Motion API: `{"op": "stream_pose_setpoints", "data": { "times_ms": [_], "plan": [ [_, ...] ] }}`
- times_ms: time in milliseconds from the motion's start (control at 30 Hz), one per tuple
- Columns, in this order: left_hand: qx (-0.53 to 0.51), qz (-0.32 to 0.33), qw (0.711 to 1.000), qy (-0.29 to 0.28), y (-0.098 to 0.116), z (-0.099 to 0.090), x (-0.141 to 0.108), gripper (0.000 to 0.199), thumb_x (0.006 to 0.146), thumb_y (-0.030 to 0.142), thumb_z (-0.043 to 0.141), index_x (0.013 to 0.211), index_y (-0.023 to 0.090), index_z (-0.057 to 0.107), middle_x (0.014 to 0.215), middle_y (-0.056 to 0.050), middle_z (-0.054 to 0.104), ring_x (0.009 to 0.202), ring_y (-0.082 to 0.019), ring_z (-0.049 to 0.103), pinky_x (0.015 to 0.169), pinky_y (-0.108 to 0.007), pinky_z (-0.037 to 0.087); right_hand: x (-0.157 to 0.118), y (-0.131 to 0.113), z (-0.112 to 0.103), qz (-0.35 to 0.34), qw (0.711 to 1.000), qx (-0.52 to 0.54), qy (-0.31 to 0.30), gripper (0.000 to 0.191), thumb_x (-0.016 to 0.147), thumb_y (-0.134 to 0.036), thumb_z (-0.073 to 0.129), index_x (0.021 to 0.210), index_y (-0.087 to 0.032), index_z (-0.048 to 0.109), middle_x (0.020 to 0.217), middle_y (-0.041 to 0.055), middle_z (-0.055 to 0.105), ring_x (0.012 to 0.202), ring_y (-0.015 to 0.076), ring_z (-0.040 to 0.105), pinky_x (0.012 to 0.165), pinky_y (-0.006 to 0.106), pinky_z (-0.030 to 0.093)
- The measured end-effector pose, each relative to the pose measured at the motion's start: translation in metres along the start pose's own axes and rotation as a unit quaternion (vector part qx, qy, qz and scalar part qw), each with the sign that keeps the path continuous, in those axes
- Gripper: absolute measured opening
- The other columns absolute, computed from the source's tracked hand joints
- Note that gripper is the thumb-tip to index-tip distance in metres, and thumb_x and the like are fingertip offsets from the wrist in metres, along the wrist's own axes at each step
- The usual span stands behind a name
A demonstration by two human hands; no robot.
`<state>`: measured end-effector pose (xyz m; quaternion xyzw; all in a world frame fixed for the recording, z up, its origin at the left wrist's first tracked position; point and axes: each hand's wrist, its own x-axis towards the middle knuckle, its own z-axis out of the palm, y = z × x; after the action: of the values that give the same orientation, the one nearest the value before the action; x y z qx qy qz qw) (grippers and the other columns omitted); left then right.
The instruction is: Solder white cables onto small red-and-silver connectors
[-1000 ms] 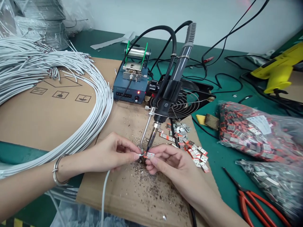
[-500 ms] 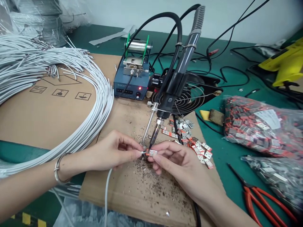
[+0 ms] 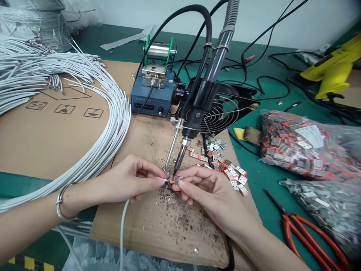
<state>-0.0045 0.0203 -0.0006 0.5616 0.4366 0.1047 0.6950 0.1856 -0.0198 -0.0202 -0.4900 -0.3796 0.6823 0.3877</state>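
My left hand (image 3: 134,178) is closed, pinching a white cable (image 3: 123,229) close to its end; the rest of the cable hangs below the fingers. My right hand (image 3: 207,188) pinches a small USB connector (image 3: 178,180) with an orange rear part and a metal shell. The cable's end meets the orange part of the connector. Directly above sits a stand-held soldering iron (image 3: 199,113), its tip reaching down to the joint. Beside the tip runs a thin metal solder-feed tube (image 3: 172,146). Fingers partly hide the contact point.
A blue solder feeder (image 3: 152,98) with a solder spool and a fan (image 3: 222,113) stand behind. Loose connectors (image 3: 237,175) lie right, near bagged ones (image 3: 293,146) and red-handled pliers (image 3: 287,218). Bundled white cables (image 3: 113,131) curve at left over cardboard (image 3: 67,146).
The whole view has shifted slightly. The feeder's red light was lit and is now dark. The connector's metal face looks darker, as if turned a little; both hands keep their pinch at the iron tip.
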Motion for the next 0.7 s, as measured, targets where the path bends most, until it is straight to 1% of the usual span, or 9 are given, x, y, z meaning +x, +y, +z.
{"op": "stream_pose_setpoints", "data": {
  "times_ms": [200,533,633,700],
  "plan": [
    [0.029,-0.011,0.999,0.003,0.0006,-0.0001,0.0014,0.025,0.077,0.030,0.055,0.089,0.011,0.065,0.044,0.008,0.042,0.035,-0.005,0.038,0.035,-0.016,0.031,0.0008,-0.0028,0.0052,0.000,1.000,-0.018,0.021,0.018,0.062,-0.027,0.076,0.072,-0.015,0.066,0.062,0.0030,0.068,0.046,0.0072,0.054,0.041,0.016,0.046],
    [0.047,-0.015,0.999,0.007,0.0016,0.0003,0.0003,0.025,0.077,0.031,0.055,0.089,0.011,0.065,0.044,0.008,0.041,0.036,-0.006,0.036,0.034,-0.016,0.031,-0.0001,-0.0039,0.0051,-0.006,0.999,-0.043,0.015,0.017,0.065,-0.027,0.074,0.074,-0.016,0.065,0.062,0.0027,0.067,0.046,0.0074,0.053,0.042,0.017,0.045],
    [0.055,-0.021,0.998,0.012,0.0028,0.0002,0.0003,0.025,0.076,0.034,0.056,0.083,0.011,0.064,0.045,0.008,0.042,0.036,-0.005,0.035,0.033,-0.016,0.029,-0.0007,-0.0053,0.0049,-0.001,0.999,-0.051,0.015,0.019,0.064,-0.028,0.074,0.073,-0.015,0.065,0.060,0.0025,0.066,0.046,0.0076,0.053,0.042,0.017,0.045],
    [0.054,-0.018,0.998,0.014,0.0040,0.0007,0.0010,0.022,0.076,0.032,0.056,0.077,0.012,0.063,0.046,0.008,0.042,0.036,-0.004,0.033,0.033,-0.016,0.027,-0.0007,-0.0055,0.0046,0.003,0.999,-0.051,0.012,0.020,0.063,-0.029,0.075,0.073,-0.015,0.065,0.060,0.0027,0.066,0.047,0.0077,0.053,0.042,0.017,0.045]
  ]
}}
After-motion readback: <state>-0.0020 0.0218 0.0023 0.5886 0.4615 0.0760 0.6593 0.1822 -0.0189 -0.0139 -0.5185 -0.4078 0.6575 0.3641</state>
